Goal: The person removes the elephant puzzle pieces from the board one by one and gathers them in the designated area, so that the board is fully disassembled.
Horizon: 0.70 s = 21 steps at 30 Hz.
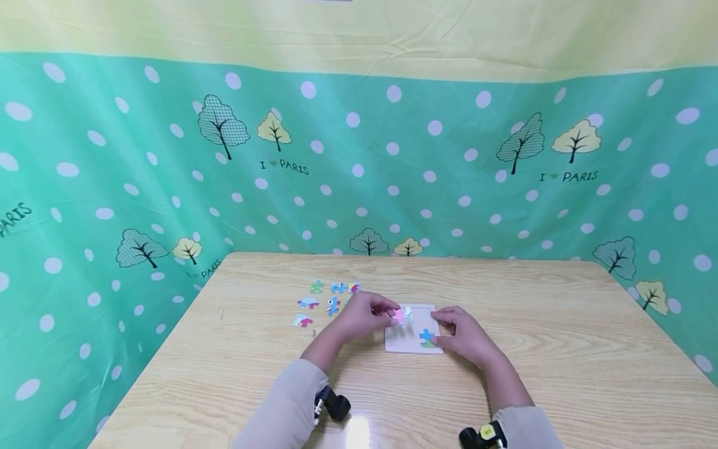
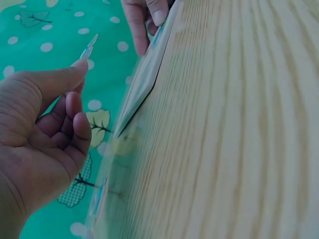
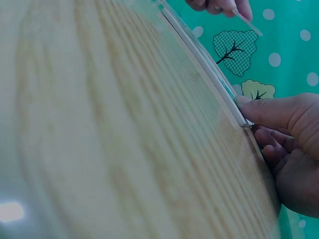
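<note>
A shallow white puzzle tray (image 1: 401, 343) lies on the table, with a blue-and-green puzzle piece (image 1: 426, 337) in its lower right corner. Over the tray's upper left part, my left hand (image 1: 363, 315) pinches a pink and pale puzzle piece (image 1: 399, 315). The left wrist view shows that puzzle piece (image 2: 89, 46) edge-on, raised at the thumb tip; whether it is one piece or joined pieces, I cannot tell. My right hand (image 1: 467, 337) grips the tray's right side. Its thumb (image 3: 259, 110) rests on the rim in the right wrist view, other fingers curled beside the edge.
Several loose puzzle pieces (image 1: 333, 305) lie left of the tray on the wooden table (image 1: 269, 386). A tiny dark bit (image 1: 314, 332) sits below them. Behind the table hangs a green dotted curtain (image 1: 336, 156).
</note>
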Available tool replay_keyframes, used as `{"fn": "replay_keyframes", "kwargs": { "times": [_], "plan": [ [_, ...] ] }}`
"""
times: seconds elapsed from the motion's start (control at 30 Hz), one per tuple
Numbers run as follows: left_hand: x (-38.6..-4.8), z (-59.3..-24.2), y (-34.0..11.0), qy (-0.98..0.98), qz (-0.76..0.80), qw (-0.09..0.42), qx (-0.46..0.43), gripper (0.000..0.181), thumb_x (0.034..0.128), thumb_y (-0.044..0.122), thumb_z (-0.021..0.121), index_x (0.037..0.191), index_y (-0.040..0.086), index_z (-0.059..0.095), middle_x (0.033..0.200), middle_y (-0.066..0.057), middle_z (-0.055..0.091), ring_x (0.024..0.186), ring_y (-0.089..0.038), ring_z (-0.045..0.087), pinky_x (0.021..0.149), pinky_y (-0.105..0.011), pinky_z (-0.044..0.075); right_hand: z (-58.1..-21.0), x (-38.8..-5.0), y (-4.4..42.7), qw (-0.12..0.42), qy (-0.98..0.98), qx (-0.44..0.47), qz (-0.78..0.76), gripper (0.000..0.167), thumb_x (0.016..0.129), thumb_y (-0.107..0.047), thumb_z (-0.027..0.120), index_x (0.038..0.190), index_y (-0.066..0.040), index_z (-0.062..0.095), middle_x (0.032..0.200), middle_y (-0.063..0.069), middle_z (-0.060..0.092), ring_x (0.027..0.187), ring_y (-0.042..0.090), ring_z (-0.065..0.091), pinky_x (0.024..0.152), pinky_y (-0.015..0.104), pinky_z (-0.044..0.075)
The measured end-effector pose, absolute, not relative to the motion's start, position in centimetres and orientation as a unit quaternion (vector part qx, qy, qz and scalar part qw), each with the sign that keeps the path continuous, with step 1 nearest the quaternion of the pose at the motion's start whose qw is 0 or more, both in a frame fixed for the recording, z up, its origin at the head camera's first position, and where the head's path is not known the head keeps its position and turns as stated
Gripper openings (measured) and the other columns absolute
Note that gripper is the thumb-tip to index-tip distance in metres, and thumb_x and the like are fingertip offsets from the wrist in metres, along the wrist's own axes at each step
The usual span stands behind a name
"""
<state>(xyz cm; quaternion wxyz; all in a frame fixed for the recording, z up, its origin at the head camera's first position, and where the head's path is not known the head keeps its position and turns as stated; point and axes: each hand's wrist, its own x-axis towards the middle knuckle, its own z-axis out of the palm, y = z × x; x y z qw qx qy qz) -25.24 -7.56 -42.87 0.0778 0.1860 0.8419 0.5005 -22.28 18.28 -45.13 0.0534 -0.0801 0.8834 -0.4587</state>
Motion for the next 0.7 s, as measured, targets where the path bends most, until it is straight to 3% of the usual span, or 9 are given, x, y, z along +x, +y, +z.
{"fn": "replay_keyframes", "kwargs": {
  "times": [0.7],
  "plan": [
    [-23.4,-42.4,-13.4,0.830,0.532,0.054,0.161,0.024,0.0867,0.001,0.081,0.110,0.002,0.079,0.091,-0.001,0.071,0.084,-0.015,0.061,0.073,-0.024,0.053,-45.0,-22.2,18.3,0.054,0.884,-0.086,-0.456,0.050,0.088,-0.001,0.080,0.134,0.007,0.064,0.139,0.018,0.055,0.127,0.037,0.053,0.112,0.054,0.041]
  ]
}}
